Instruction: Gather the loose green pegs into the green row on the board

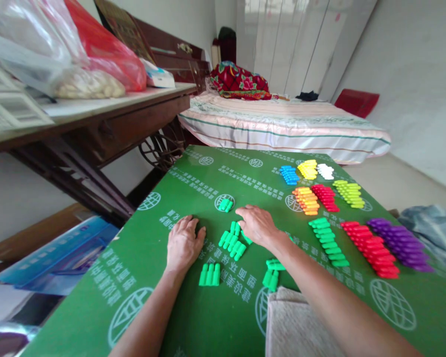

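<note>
My left hand (184, 243) lies palm down on the green board (141, 277), fingers together and slightly curled, holding nothing I can see. My right hand (256, 224) rests palm down just right of it, fingers curled over a loose cluster of green plastic caps (233, 242). Between the two hands lies that cluster. Other small green cap groups sit at the front (210, 274), at the front right (271, 272) and further back (226, 204).
Sorted rows of caps lie to the right: green (329, 242), red (371, 248), purple (401, 243), orange (306, 200), lime (349, 193), blue (290, 174), yellow (308, 169), white (325, 171). A beige towel (297, 322) lies at the near edge. A wooden table (107, 119) stands left, a bed (282, 126) behind.
</note>
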The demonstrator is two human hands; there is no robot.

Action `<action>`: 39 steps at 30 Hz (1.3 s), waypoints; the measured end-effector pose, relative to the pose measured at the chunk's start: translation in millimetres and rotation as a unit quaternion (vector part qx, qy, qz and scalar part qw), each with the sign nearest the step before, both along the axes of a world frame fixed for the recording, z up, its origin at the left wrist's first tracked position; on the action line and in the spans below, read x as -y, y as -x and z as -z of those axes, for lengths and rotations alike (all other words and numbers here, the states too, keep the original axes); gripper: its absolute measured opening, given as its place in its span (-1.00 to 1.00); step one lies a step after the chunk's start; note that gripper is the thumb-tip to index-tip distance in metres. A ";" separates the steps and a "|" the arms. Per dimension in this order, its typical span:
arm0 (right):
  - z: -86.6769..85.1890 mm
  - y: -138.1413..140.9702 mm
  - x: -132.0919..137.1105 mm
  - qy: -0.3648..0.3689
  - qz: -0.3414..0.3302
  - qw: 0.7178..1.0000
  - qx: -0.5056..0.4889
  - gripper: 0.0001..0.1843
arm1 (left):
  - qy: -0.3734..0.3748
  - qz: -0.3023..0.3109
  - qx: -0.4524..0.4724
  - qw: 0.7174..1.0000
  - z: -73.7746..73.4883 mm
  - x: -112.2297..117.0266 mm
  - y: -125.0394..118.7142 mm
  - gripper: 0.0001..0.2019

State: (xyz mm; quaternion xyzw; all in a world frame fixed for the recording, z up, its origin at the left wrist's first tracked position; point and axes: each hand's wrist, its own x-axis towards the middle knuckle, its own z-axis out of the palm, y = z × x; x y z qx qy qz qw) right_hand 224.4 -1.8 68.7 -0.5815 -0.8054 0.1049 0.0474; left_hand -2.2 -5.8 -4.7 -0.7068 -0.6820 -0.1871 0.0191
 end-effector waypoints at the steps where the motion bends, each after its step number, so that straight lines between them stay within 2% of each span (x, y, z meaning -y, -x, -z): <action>1: 0.3 7.0 -9.2 -0.003 -0.004 1.000 -0.001 -0.74 | -0.001 -0.002 0.000 1.000 0.5 0.2 0.0 -0.51; 8: 10.9 51.5 -53.5 -0.001 0.026 1.000 0.000 -0.63 | -0.014 0.002 0.005 1.000 3.5 -1.3 1.8 -0.51; 12: 19.9 59.5 -59.7 0.000 0.029 1.000 0.007 -0.65 | -0.005 0.008 0.005 1.000 3.1 -4.9 4.2 -0.46; 16: 19.7 56.9 -53.3 -0.005 0.021 1.000 0.006 -0.65 | 0.007 0.009 0.003 1.000 -0.3 -7.0 4.1 -0.42; 20: 11.1 42.9 -34.7 -0.024 0.029 0.999 -0.006 -0.70 | 0.023 0.007 0.004 1.000 -5.2 -6.1 2.2 -0.40; 23: 7.3 22.9 -15.6 -0.033 0.063 0.997 -0.011 -0.71 | 0.033 0.007 0.007 0.999 -5.9 -6.6 2.4 -0.39; 30: 15.9 -25.7 14.7 -0.004 0.157 0.987 0.016 -0.71 | 0.037 0.004 -0.004 0.999 -3.1 -12.0 3.1 -0.38; 36: 20.5 -48.1 25.8 0.005 0.182 0.983 -0.013 -0.65 | 0.013 0.014 -0.002 1.000 -3.6 -7.1 0.0 -0.44; 39: 22.9 -56.9 37.4 -0.003 0.201 0.979 -0.019 -0.69 | 0.001 0.008 -0.002 1.000 -3.9 -4.5 -1.8 -0.47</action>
